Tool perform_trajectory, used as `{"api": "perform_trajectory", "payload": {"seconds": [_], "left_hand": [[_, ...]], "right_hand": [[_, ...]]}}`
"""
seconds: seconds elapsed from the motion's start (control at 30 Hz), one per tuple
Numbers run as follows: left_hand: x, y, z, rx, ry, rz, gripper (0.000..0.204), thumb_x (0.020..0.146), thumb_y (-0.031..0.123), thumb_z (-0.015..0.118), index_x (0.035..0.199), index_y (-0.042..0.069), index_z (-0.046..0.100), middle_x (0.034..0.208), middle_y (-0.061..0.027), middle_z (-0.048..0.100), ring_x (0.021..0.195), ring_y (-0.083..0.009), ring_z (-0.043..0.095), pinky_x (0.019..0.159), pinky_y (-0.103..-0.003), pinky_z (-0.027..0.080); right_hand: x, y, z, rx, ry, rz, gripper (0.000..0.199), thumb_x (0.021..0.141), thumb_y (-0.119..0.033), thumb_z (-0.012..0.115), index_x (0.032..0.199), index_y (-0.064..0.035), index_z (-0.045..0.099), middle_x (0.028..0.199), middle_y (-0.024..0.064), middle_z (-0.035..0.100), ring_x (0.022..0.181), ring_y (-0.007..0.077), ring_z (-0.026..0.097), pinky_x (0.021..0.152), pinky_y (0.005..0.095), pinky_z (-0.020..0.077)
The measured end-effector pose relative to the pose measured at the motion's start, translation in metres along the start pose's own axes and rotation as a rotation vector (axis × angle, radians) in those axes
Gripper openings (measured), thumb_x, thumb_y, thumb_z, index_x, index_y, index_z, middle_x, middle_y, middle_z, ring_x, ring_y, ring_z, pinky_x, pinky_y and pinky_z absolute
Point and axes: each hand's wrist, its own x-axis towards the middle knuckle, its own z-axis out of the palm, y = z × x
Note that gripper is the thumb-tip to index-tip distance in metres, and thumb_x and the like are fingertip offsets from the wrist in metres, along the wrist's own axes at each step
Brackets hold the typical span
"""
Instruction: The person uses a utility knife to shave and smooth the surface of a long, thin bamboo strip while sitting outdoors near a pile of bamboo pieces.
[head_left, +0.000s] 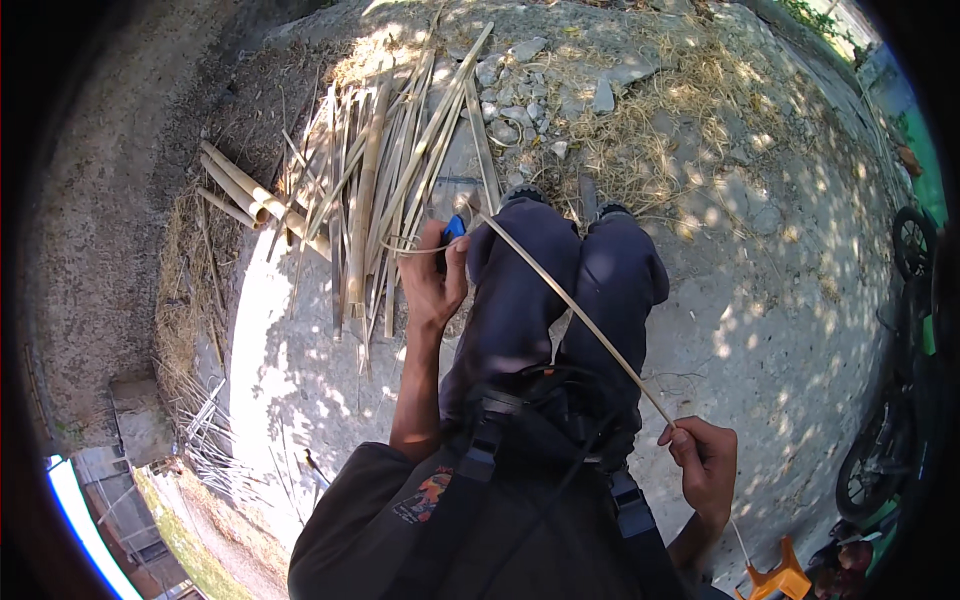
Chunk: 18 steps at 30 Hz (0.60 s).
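My left hand (430,285) is raised left of my knees, its fingers closed around a small blue tool (455,228); its working part is hidden, so I cannot tell its exact kind. A thin curled bamboo shaving (402,246) loops beside those fingers. Slanting across my lap is a long, narrow bamboo strip (578,308), its far end near the blue tool. My right hand (707,462) pinches the strip low on the right, between thumb and fingers. Whether the strip touches the tool cannot be made out.
Split bamboo slats (375,190) lie piled ahead to the left, next to thick bamboo poles (235,185). Broken stones (515,110) and pale shavings (690,150) cover the ground ahead. An orange plastic object (780,575) sits at lower right, near a parked motorbike (875,460).
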Motion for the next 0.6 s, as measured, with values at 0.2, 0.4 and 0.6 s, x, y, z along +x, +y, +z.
{"api": "perform_trajectory", "payload": {"seconds": [0.2,0.4,0.6], "left_hand": [[0.021,-0.044,-0.049,-0.094,0.220,-0.380,0.048,0.114,0.041,0.051,0.082,0.006,0.048,0.065,0.0067,0.031,0.059,-0.0046,0.026,0.052,-0.028,0.018],[-0.011,0.021,-0.022,-0.489,-0.108,-0.339,0.055,0.110,0.053,0.050,0.086,0.004,0.055,0.063,0.0036,0.036,0.057,-0.0054,0.032,0.051,-0.028,0.023],[-0.023,0.061,-0.001,-0.352,-0.394,-0.050,0.025,0.098,0.026,0.067,0.093,0.002,0.061,0.061,-0.0089,0.047,0.052,-0.0272,0.054,0.053,-0.036,0.039]], "right_hand": [[-0.020,0.008,-0.045,-0.020,0.199,0.122,0.031,0.108,-0.015,0.056,0.089,0.0054,0.070,0.058,-0.0048,0.041,0.055,0.0043,0.034,0.052,0.0265,0.0247],[0.025,0.003,-0.005,0.088,0.199,-0.042,0.024,0.108,-0.011,0.057,0.098,0.0045,0.073,0.063,-0.0035,0.046,0.058,0.0049,0.038,0.053,0.0262,0.0270],[0.084,-0.023,0.040,-0.008,0.082,-0.199,0.019,0.108,-0.012,0.060,0.104,-0.0003,0.075,0.063,0.0020,0.052,0.057,0.0084,0.046,0.054,0.0284,0.0349]]}}
